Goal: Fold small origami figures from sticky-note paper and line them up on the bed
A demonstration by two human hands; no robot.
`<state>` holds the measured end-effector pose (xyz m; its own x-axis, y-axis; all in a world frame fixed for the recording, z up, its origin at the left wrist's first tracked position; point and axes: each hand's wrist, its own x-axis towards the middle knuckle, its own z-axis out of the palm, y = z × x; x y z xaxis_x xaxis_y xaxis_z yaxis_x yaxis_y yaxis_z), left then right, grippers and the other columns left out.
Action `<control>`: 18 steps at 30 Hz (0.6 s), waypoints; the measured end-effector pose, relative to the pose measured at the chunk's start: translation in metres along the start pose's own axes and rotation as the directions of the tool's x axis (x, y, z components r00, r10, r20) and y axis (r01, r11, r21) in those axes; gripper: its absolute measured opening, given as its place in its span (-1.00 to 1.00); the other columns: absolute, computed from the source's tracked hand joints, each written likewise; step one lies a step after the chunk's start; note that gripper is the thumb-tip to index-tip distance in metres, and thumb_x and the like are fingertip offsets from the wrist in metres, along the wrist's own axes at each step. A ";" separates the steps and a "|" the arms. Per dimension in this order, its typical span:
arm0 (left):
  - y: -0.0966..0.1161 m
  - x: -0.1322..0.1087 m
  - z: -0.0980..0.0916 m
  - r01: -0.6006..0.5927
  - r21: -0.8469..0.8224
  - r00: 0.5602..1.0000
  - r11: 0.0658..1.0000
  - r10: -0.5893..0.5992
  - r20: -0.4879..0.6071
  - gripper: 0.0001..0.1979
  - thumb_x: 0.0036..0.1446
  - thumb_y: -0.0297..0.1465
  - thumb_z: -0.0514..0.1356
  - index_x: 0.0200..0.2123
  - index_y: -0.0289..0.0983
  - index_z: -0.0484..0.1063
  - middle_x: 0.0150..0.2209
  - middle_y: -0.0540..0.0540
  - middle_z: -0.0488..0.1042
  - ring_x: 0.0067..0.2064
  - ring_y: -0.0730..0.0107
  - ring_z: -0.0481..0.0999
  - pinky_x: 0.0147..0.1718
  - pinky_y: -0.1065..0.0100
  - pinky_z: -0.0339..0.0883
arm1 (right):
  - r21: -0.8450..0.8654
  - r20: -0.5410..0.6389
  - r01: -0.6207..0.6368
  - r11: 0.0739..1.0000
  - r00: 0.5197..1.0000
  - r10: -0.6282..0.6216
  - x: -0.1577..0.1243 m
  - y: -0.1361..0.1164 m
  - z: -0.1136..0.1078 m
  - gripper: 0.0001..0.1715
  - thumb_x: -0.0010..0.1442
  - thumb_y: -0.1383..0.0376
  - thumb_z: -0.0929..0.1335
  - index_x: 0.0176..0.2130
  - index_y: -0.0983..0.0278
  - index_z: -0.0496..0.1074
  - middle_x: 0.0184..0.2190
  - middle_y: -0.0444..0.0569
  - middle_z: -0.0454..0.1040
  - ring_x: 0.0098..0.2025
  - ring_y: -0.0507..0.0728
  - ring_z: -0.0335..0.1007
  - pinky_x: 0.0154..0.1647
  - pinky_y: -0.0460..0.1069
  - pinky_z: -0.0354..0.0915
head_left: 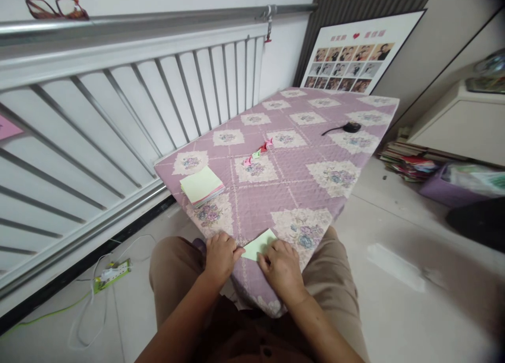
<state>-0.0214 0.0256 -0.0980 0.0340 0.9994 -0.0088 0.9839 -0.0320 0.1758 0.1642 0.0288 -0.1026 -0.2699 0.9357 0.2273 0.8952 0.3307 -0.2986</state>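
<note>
A light green sheet of paper, with slanted edges, lies at the table's near edge between my hands. My left hand has its fingers bent on the cloth, its thumb at the paper's left corner. My right hand rests on the right part of the sheet with curled fingers; whether it pinches the paper is hidden. Farther left sits a stack of coloured paper, pale green on top. Small folded paper pieces, pink, green and red, stand in a row mid-table.
The floral tablecloth covers the table. A black object with a short cable lies at the far right. A white radiator borders the left side. On the floor are a power strip and a purple bin.
</note>
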 end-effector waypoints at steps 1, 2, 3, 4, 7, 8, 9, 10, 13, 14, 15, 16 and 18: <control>0.000 0.000 0.000 -0.007 0.009 1.000 1.000 0.007 -0.006 -0.75 0.16 -0.18 0.20 -0.41 -0.23 0.44 -0.27 -0.09 0.41 -0.16 0.18 0.33 -0.18 0.19 0.11 | -0.004 0.002 0.000 1.000 1.000 0.000 0.000 0.000 0.000 -0.77 0.14 0.21 0.38 -0.51 0.23 0.38 -0.37 -0.03 0.35 -0.20 0.17 0.19 -0.22 0.04 0.04; 0.000 0.000 0.000 -0.013 0.017 1.000 1.000 0.013 -0.014 -0.76 0.16 -0.18 0.20 -0.40 -0.23 0.44 -0.27 -0.09 0.41 -0.16 0.18 0.33 -0.18 0.19 0.12 | -0.007 0.003 0.000 1.000 1.000 0.000 0.001 0.000 -0.001 -0.77 0.13 0.21 0.39 -0.51 0.23 0.38 -0.36 -0.03 0.35 -0.20 0.18 0.20 -0.22 0.04 0.03; 0.002 0.000 -0.001 -0.016 0.026 0.999 1.000 0.017 -0.028 -0.77 0.17 -0.20 0.19 -0.39 -0.24 0.43 -0.27 -0.09 0.41 -0.16 0.18 0.33 -0.18 0.18 0.13 | -0.011 0.002 -0.001 1.000 1.000 0.001 0.001 -0.001 -0.001 -0.77 0.13 0.21 0.39 -0.51 0.23 0.38 -0.37 -0.03 0.36 -0.20 0.18 0.20 -0.23 0.04 0.03; 0.003 -0.001 -0.001 -0.022 0.035 0.999 0.999 0.024 -0.045 -0.80 0.18 -0.22 0.18 -0.36 -0.23 0.43 -0.26 -0.09 0.42 -0.15 0.17 0.33 -0.18 0.18 0.13 | -0.013 -0.002 -0.001 1.000 1.000 0.001 0.001 -0.001 -0.001 -0.77 0.13 0.21 0.39 -0.51 0.23 0.38 -0.37 -0.03 0.36 -0.21 0.18 0.20 -0.23 0.04 0.03; 0.012 -0.005 -0.002 -0.127 0.070 0.987 0.989 0.133 -0.086 -0.88 0.24 -0.32 0.12 -0.21 -0.20 0.43 -0.15 -0.10 0.43 -0.10 0.18 0.32 -0.12 0.15 0.14 | -0.021 -0.023 0.009 1.000 1.000 -0.009 0.000 -0.001 -0.001 -0.78 0.12 0.21 0.39 -0.49 0.23 0.37 -0.36 -0.03 0.37 -0.21 0.18 0.20 -0.22 0.04 0.03; 0.015 -0.007 -0.002 -0.208 0.077 0.974 0.975 0.214 -0.078 -0.86 0.25 -0.35 0.10 -0.16 -0.17 0.42 -0.10 -0.09 0.42 -0.08 0.19 0.32 -0.10 0.15 0.14 | -0.024 -0.029 0.014 1.000 0.999 -0.015 0.000 -0.001 -0.001 -0.79 0.13 0.21 0.39 -0.48 0.23 0.37 -0.36 -0.03 0.37 -0.21 0.18 0.20 -0.22 0.04 0.03; 0.017 -0.010 -0.001 -0.296 0.076 0.952 0.952 0.300 -0.061 -0.83 0.27 -0.37 0.08 -0.10 -0.16 0.40 -0.07 -0.07 0.42 -0.06 0.20 0.32 -0.09 0.15 0.14 | -0.025 -0.036 0.018 1.000 0.999 -0.019 0.000 -0.001 -0.001 -0.81 0.13 0.22 0.39 -0.46 0.23 0.37 -0.36 -0.03 0.37 -0.21 0.18 0.21 -0.21 0.04 0.04; 0.020 -0.013 0.001 -0.371 0.068 0.926 0.926 0.374 -0.041 -0.80 0.28 -0.38 0.06 -0.06 -0.14 0.38 -0.05 -0.06 0.42 -0.04 0.23 0.32 -0.07 0.16 0.14 | -0.025 -0.042 0.020 0.999 0.999 -0.021 0.000 0.000 -0.001 -0.82 0.14 0.22 0.39 -0.45 0.24 0.37 -0.36 -0.02 0.38 -0.21 0.19 0.21 -0.21 0.05 0.04; 0.022 -0.023 0.009 -0.444 0.033 0.895 0.895 0.445 -0.020 -0.74 0.29 -0.40 0.03 0.02 -0.14 0.34 -0.01 -0.04 0.43 -0.01 0.27 0.32 -0.04 0.20 0.16 | 0.001 -0.069 0.042 0.999 0.997 -0.042 -0.002 0.001 -0.001 -0.91 0.16 0.27 0.37 -0.37 0.25 0.41 -0.34 -0.02 0.41 -0.20 0.18 0.23 -0.18 0.05 0.06; 0.021 -0.025 0.012 -0.435 0.026 0.900 0.900 0.436 -0.033 -0.72 0.29 -0.40 0.03 0.04 -0.13 0.34 0.02 -0.04 0.42 0.01 0.27 0.31 -0.02 0.21 0.16 | 0.021 -0.079 0.074 0.997 0.994 -0.072 -0.004 0.002 0.000 -0.94 0.18 0.29 0.36 -0.31 0.25 0.42 -0.30 -0.02 0.42 -0.18 0.18 0.24 -0.16 0.05 0.07; 0.019 -0.028 0.015 -0.427 0.020 0.903 0.904 0.427 -0.047 -0.71 0.28 -0.40 0.03 0.06 -0.13 0.33 0.05 -0.04 0.41 0.04 0.27 0.30 0.00 0.20 0.15 | 0.041 -0.086 0.118 0.992 0.990 -0.115 -0.008 0.004 0.000 -0.92 0.19 0.31 0.35 -0.26 0.24 0.44 -0.27 -0.02 0.44 -0.16 0.18 0.25 -0.12 0.06 0.08; 0.017 -0.029 0.017 -0.425 0.013 0.903 0.905 0.425 -0.061 -0.69 0.28 -0.40 0.04 0.07 -0.13 0.32 0.08 -0.04 0.39 0.07 0.27 0.29 0.02 0.20 0.14 | 0.059 -0.093 0.169 0.984 0.982 -0.164 -0.012 0.005 0.000 -0.88 0.20 0.31 0.34 -0.20 0.23 0.44 -0.23 -0.02 0.46 -0.12 0.17 0.26 -0.07 0.07 0.07; 0.012 -0.033 0.021 -0.430 -0.004 0.900 0.903 0.428 -0.080 -0.66 0.27 -0.40 0.04 0.11 -0.11 0.31 0.12 -0.03 0.36 0.12 0.28 0.25 0.09 0.19 0.11 | 0.075 -0.099 0.256 0.964 0.964 -0.248 -0.023 0.010 0.002 -0.81 0.23 0.28 0.33 -0.13 0.19 0.44 -0.17 -0.05 0.49 -0.06 0.17 0.27 0.03 0.09 0.04</control>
<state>-0.0066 -0.0077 -0.1165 0.4379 0.8870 0.1465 0.8731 -0.4584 0.1661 0.1784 0.0112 -0.1125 -0.4469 0.8075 0.3850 0.7673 0.5673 -0.2992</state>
